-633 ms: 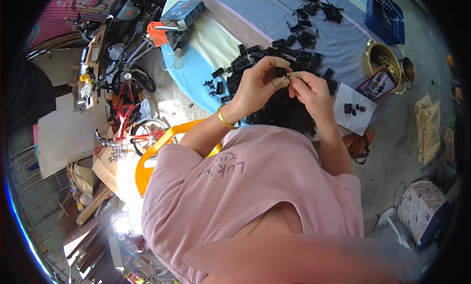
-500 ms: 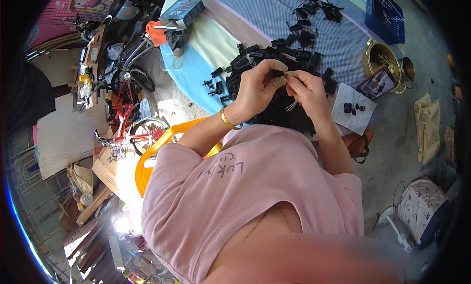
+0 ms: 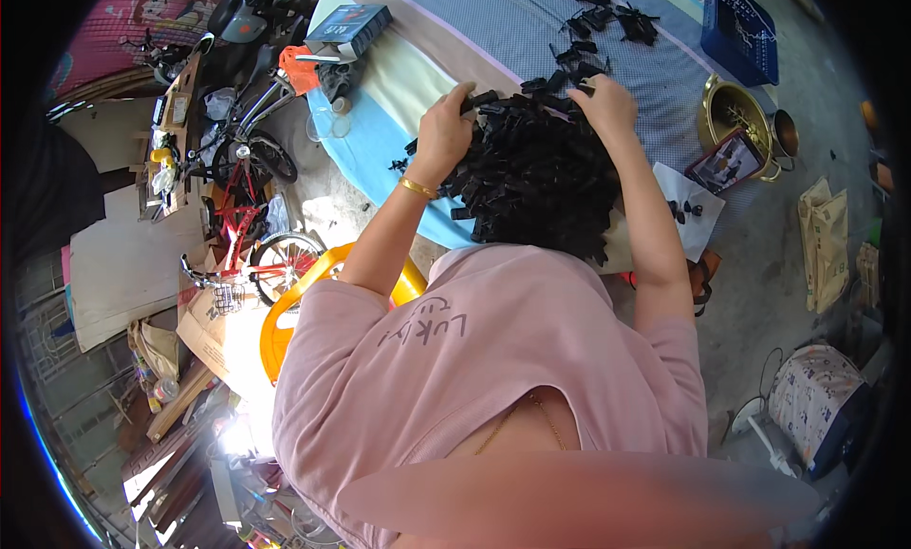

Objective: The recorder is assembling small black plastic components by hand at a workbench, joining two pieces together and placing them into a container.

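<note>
Your left hand [image 3: 444, 131] closes on a black plastic piece [image 3: 481, 99] at the left edge of the big black pile [image 3: 536, 174] near the cloth-covered table's [image 3: 493, 27] front edge. Most pieces look unsorted; few lie at the far edge. Your right hand [image 3: 603, 103], earlier meeting the left, now rests half-curled on the pile, its grip unclear.

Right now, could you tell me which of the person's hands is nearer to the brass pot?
Right. The right hand rests on the pile of black parts beside the brass pot; the left hand is across the pile, farther away.
</note>
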### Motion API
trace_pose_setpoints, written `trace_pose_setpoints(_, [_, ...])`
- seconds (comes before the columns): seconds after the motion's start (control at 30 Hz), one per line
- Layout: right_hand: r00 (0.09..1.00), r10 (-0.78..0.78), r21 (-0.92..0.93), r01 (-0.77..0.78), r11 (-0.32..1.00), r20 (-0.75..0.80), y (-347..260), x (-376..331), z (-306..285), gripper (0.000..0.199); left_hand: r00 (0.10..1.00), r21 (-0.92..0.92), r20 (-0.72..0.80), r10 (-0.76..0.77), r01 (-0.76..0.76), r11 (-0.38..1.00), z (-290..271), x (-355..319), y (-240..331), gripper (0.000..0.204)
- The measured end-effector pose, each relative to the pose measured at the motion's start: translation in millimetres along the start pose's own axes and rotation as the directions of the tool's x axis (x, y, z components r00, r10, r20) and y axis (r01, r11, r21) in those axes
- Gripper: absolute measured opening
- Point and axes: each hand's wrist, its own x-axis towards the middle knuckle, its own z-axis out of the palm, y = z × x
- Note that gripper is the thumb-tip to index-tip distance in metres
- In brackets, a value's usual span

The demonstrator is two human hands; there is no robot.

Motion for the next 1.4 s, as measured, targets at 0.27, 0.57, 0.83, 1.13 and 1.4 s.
trace_pose_setpoints(0.27, [0.998,0.022,-0.04,-0.019,0.999,0.061,15,4,19,0.031,0.97,0.096,0.238,-0.04,0.018,0.995,16,8,-14,0.039])
trace_pose_setpoints(0.57, [0.959,-0.238,0.66,0.279,0.697,-0.155,-53,-84,-48,0.014,0.749,-0.802,0.588,0.304,0.59,0.098,15,24,55,0.055])
trace_pose_setpoints(0.83, [0.996,-0.036,0.908,0.089,0.41,-0.081,-53,-105,-72,0.015,0.879,-0.86,0.457,0.137,0.397,0.321,-1,3,83,0.037])
trace_pose_setpoints(1.13, [0.974,-0.215,0.892,0.035,0.452,0.07,-57,-102,-81,0.019,0.931,-0.827,0.312,0.188,0.168,0.536,-9,-18,101,0.034])
trace_pose_setpoints(1.4, [0.977,-0.084,0.932,-0.157,0.325,0.194,-72,-114,-85,0.017,0.957,-0.72,0.041,0.286,-0.17,0.672,0,-33,98,0.027])
